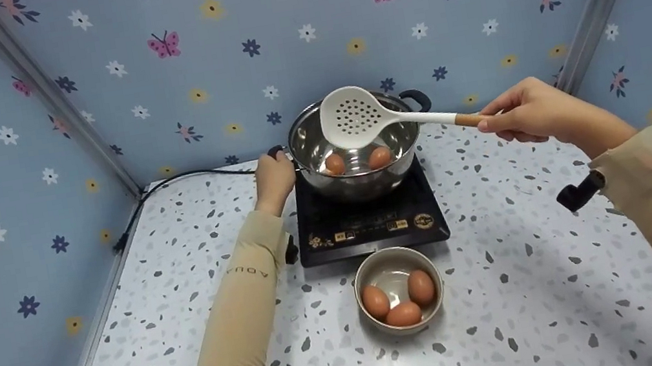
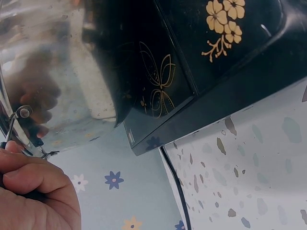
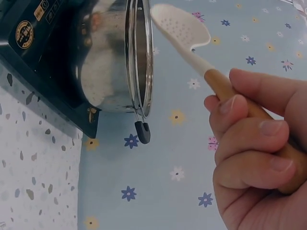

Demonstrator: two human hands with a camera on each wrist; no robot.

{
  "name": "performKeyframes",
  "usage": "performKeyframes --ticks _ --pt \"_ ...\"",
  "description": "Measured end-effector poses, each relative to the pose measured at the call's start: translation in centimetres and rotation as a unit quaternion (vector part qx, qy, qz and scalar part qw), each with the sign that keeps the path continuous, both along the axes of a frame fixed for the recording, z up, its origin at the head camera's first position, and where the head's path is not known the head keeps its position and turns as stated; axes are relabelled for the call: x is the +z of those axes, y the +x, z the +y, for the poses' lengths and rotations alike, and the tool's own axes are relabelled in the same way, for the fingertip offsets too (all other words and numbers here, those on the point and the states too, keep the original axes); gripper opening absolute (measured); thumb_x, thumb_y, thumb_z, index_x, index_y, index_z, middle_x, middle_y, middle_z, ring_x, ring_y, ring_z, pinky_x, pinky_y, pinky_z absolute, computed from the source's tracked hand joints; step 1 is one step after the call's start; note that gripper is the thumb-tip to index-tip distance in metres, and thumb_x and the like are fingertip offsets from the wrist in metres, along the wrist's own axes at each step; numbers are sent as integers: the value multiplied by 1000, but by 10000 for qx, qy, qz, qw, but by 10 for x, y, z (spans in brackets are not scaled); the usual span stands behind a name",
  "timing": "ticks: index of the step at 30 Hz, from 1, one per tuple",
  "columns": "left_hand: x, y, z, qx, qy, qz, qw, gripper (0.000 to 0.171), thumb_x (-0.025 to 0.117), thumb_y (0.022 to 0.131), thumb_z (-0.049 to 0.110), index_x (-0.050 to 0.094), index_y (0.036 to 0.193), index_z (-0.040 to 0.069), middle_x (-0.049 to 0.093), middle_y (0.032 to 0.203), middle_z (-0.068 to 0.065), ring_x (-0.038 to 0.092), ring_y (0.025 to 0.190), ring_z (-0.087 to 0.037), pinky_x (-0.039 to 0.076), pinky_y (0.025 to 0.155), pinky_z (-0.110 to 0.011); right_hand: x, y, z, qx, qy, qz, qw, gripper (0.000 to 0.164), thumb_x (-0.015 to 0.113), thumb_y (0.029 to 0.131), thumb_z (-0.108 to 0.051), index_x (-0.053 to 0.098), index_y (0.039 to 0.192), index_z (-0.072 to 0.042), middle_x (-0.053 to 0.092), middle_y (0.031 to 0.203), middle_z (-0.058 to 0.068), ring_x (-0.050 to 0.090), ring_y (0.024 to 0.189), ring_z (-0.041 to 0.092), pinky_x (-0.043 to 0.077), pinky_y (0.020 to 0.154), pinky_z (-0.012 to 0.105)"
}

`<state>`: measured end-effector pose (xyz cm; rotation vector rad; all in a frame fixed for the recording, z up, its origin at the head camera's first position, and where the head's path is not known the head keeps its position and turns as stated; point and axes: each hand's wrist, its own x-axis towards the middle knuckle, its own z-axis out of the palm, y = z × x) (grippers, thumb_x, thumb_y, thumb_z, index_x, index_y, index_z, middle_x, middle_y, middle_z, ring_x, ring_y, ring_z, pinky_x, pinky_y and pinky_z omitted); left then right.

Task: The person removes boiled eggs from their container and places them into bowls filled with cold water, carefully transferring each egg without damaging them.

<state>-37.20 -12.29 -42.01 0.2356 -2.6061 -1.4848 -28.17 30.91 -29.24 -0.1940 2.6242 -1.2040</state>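
Observation:
My right hand [image 1: 527, 112] grips the wooden handle of a white slotted skimmer [image 1: 355, 116], whose round perforated head hangs over the steel pot [image 1: 359, 187]. Curled fingers of that hand wrap the handle in the right wrist view. With my left hand [image 1: 275, 178] I hold the pot's black side handle [image 1: 275, 151]; the left wrist view shows the fingers bent around it. Inside the pot lie two brown eggs [image 1: 380, 157], seen just below the skimmer head. That head hides part of the pot's inside. In front, a bowl [image 1: 406, 329] contains three brown eggs [image 1: 421, 288].
Under the pot is a black induction cooker [image 1: 374, 241] with gold markings. Its black cord [image 1: 187, 174] runs left along the back of the speckled table [image 1: 531, 281]. Flower-patterned wall panels [image 1: 302, 29] stand behind and at both sides.

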Motion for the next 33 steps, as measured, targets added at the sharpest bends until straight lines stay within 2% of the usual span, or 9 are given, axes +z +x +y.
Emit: performKeyframes --ticks 7,13,16,19,23,33 --pt "-2 1 -2 -74 115 -162 9998 52 32 118 28 49 144 -14 61 130 -32 62 118 -42 50 104 -55 0 -12 -9 -143 101 -104 9998 41 71 108 -30 73 134 0 62 71 -2 36 49 10 30 47 28" --pt "-1 1 -2 -71 74 -139 9999 52 31 118 28 49 142 -14 61 123 -28 61 110 -38 50 101 -54 -4 -22 -15 -153 155 -151 9996 40 70 108 -29 73 134 2 61 70 -2 37 49 9 31 47 28" --pt "0 1 -2 -65 57 -140 9999 52 31 118 28 49 144 -14 61 125 -29 61 111 -38 50 102 -54 -5 -25 -20 -168 144 -188 9996 39 69 109 -28 73 133 2 61 69 -2 37 49 9 31 47 27" --pt "0 1 -2 -36 -39 -127 9999 53 32 118 28 49 144 -15 61 134 -34 62 126 -44 49 109 -56 -6 -28 -26 -205 139 -251 9994 36 70 108 -27 75 129 1 60 68 -2 37 50 9 30 47 27" --pt "0 1 -1 -4 -134 -101 9999 53 33 118 27 50 143 -16 61 136 -36 61 132 -48 48 112 -57 -8 -32 -34 -209 244 -281 9991 33 70 108 -27 76 126 1 60 67 -3 38 51 9 31 48 27" --pt "1 0 1 34 -40 -59 10000 53 32 117 27 51 142 -16 64 130 -34 64 122 -46 50 107 -56 -11 -41 -52 -71 608 -348 9975 36 68 108 -25 75 129 3 61 64 -3 40 50 8 33 49 26"
